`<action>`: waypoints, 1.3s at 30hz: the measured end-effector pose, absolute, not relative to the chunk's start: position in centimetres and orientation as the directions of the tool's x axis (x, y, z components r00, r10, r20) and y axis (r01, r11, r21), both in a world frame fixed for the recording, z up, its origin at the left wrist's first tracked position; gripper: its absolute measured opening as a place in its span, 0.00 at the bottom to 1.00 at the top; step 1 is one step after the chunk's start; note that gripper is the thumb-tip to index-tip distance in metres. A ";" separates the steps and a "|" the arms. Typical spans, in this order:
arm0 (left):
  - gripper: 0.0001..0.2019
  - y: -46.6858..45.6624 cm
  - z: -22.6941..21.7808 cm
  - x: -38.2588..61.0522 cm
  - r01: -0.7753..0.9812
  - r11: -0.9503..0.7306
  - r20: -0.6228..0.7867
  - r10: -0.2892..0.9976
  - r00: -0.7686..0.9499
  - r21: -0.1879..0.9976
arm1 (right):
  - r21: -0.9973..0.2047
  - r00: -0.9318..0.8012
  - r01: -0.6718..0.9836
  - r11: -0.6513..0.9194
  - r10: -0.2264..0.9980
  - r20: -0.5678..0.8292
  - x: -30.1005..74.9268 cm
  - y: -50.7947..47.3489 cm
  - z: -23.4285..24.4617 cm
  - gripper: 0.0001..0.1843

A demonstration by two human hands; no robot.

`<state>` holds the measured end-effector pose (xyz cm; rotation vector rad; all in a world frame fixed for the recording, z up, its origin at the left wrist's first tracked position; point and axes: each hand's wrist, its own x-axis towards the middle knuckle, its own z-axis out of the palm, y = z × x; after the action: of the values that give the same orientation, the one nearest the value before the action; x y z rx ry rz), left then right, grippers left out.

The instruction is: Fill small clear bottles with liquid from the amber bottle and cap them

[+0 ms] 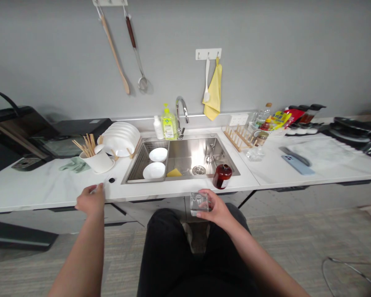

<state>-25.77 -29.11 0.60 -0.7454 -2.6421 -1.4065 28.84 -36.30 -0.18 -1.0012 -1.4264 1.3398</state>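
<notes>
My right hand (pixel 216 208) is wrapped round the side of a clear square glass container (pixel 199 203), held in front of the counter's edge, above my lap. Just behind it, an open dark red bottle (pixel 222 177) with a pale label stands at the sink's front right rim. Over the counter's front edge at the left, my left hand (pixel 92 200) has its fingers pinched together. A small see-through thing seems to be at its fingertips, too unclear to name. A small round black piece (pixel 111 180) lies on the counter to the right of that hand.
The steel sink (pixel 188 152) holds two white bowls (pixel 154 170) and a yellow sponge (pixel 174 173). White plates (pixel 120 138) and a utensil cup (pixel 97 161) stand left; a wooden rack (pixel 239 138) and a phone (pixel 297 164) are right. A faucet (pixel 181 111) rises behind.
</notes>
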 end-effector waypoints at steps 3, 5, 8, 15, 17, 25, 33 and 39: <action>0.15 -29.7 1.2 -25.8 0.471 0.429 0.305 0.401 -0.864 0.771 | -0.995 -0.265 -0.025 0.094 0.959 0.097 28.8 -36.3 -0.1 0.44; 0.15 -30.6 1.5 -25.4 0.511 0.381 0.356 0.406 -0.841 0.771 | -0.995 -0.274 -0.025 0.099 0.956 0.102 28.8 -36.3 -0.1 0.44; 0.19 -32.5 1.2 -22.8 0.596 0.285 0.469 0.405 -0.785 0.750 | -0.994 -0.288 -0.032 0.103 0.952 0.108 28.7 -36.5 -0.3 0.45; 0.35 -37.1 -2.1 -6.4 0.276 -0.401 0.456 0.873 -0.175 0.873 | -0.992 -0.335 -0.053 0.115 0.934 0.126 27.9 -37.2 -0.2 0.47; 0.45 -38.1 -2.4 -2.2 0.056 -0.366 0.358 0.927 0.114 0.929 | -0.990 -0.359 -0.079 0.120 0.923 0.141 27.6 -37.5 0.2 0.46; 0.48 -40.2 -0.5 4.5 -0.091 -0.105 0.129 0.942 0.311 0.990 | -0.981 -0.377 -0.138 0.133 0.909 0.176 26.9 -38.9 1.7 0.44; 0.41 -40.5 0.2 5.5 -0.114 -0.132 0.157 0.956 0.250 0.985 | -0.946 -0.332 0.083 0.314 0.903 0.271 27.9 -39.8 1.9 0.58; 0.44 -40.7 0.2 4.5 -0.135 -0.067 0.085 0.987 0.137 0.989 | -0.840 0.101 0.244 0.485 0.849 0.519 34.0 -38.1 2.1 0.20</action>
<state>4.48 -40.72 0.16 -2.6661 -2.1041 -2.6338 33.95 -38.14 2.06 -1.0214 -1.4410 0.5870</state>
